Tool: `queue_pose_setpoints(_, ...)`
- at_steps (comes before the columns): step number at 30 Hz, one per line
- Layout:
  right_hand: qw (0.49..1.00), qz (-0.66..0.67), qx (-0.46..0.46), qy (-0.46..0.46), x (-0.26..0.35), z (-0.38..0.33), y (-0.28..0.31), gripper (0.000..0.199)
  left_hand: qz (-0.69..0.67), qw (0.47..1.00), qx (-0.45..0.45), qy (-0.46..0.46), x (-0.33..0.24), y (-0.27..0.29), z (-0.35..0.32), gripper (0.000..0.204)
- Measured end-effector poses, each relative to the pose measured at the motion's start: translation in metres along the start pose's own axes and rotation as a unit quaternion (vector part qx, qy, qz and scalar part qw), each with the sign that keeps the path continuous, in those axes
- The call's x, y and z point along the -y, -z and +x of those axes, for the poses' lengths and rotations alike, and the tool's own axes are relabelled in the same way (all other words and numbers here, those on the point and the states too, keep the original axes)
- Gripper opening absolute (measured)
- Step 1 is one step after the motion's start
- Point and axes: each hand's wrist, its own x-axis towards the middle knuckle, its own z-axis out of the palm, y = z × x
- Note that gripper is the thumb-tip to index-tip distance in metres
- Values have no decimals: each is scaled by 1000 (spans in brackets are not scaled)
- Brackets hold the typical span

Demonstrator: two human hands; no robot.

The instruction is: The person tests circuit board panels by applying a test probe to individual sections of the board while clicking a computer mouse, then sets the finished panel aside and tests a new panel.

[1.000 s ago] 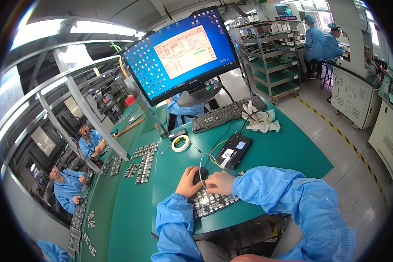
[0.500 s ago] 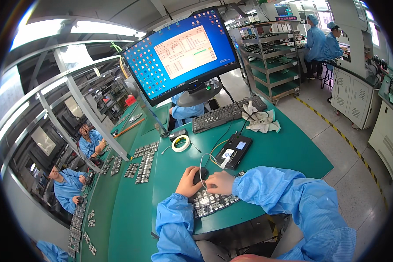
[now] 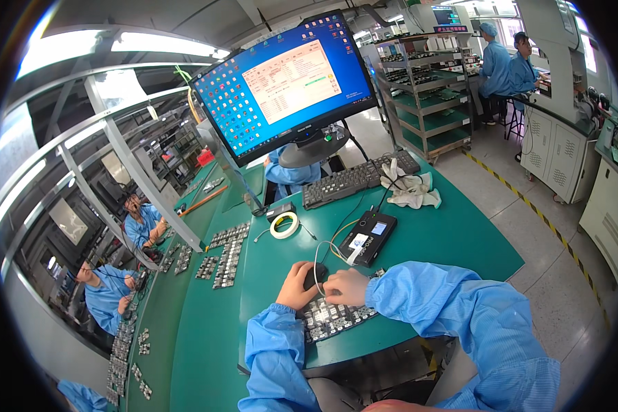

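My left hand (image 3: 296, 286) and my right hand (image 3: 345, 286) meet over a small black object (image 3: 315, 275) at the near edge of the green table (image 3: 453, 240). Both hands curl around it; a thin cable (image 3: 319, 250) loops from it toward a black box-shaped device (image 3: 367, 237) just beyond. Under my wrists lies a panel of small grey circuit boards (image 3: 333, 319). Both sleeves are blue.
A large monitor (image 3: 285, 82) stands at the back with a black keyboard (image 3: 360, 179), white gloves (image 3: 410, 189) and a roll of tape (image 3: 284, 224). Rows of small boards (image 3: 225, 250) lie to the left. Seated people in blue work at the left and far right.
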Motion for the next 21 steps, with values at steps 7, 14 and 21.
queue_pose_setpoints(7, 1000, -8, -10, 16, -2, 0, -1, 17, 0, 1000, 2, 2, 0, 0, 1, 58)
queue_pose_setpoints(14, 1000, -9, -4, 12, -1, 0, 0, 17, 2, 1000, 0, 2, 1, -1, 0, 58)
queue_pose_setpoints(21, 1000, -3, 8, -2, 0, 0, 1, 16, 5, 1000, 3, 2, 0, 0, 0, 58)
